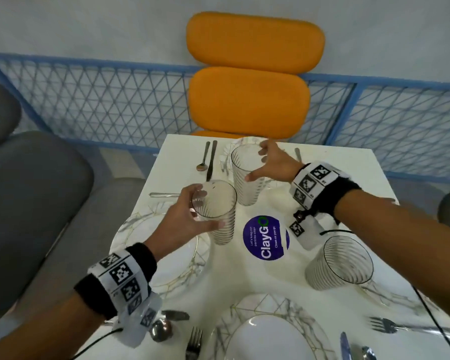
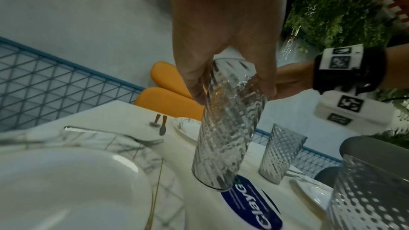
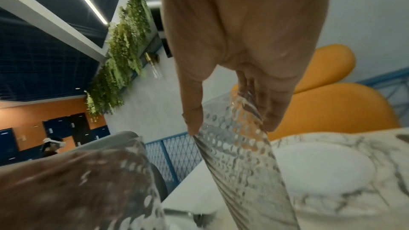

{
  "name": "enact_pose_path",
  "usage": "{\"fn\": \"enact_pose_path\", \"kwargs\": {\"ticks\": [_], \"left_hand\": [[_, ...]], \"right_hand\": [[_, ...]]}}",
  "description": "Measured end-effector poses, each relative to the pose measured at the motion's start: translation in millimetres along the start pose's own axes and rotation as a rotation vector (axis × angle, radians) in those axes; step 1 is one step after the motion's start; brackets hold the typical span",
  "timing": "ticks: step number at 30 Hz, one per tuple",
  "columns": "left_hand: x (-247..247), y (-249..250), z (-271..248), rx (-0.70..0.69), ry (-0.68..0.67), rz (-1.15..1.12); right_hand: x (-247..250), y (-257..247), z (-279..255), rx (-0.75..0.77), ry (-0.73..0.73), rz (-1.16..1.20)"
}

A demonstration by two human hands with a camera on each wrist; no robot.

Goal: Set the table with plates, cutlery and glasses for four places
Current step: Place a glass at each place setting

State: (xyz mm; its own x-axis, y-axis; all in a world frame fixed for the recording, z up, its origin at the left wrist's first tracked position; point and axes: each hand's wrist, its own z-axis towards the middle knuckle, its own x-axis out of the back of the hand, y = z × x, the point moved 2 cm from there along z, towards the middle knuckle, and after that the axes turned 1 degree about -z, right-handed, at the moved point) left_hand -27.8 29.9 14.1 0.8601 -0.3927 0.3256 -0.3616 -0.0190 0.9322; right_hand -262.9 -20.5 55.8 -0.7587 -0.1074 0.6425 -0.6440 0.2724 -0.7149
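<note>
The left hand [image 1: 185,224] is curled round a ribbed glass [image 1: 217,211] near the middle of the surface [image 1: 348,172]. The right hand [image 1: 270,162], thumb and fingers spread, is at the rim of a second glass [image 1: 247,175] towards the far edge; whether it is gripping is unclear. Both glasses look rigid, breakable and slick, so they are best held round the upper wall.

Office canteen or pantry: "keep our pantries clean" sticker [image 1: 266,237] mid-surface [image 1: 348,172], orange chair [image 1: 252,74] beyond it, lockers [image 3: 66,127] and hanging greenery [image 3: 124,45] behind
</note>
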Motion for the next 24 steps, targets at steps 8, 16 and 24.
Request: {"fn": "enact_pose_path", "kwargs": {"ticks": [8,16,24], "left_hand": [[-18.6,-42.6,-43.1,-0.021,-0.035,0.008],[-44.1,-52.9,-52.9,-0.019,-0.109,0.026],[-47.0,-53.1,-50.2,-0.017,-0.126,0.077]], "right_hand": [[-71.7,9.4,3.4,-0.029,-0.066,0.076],[-81.4,12.3,5.6,-0.016,-0.078,0.126],[-77.5,17.1,5.8,-0.012,-0.081,0.094]]}}
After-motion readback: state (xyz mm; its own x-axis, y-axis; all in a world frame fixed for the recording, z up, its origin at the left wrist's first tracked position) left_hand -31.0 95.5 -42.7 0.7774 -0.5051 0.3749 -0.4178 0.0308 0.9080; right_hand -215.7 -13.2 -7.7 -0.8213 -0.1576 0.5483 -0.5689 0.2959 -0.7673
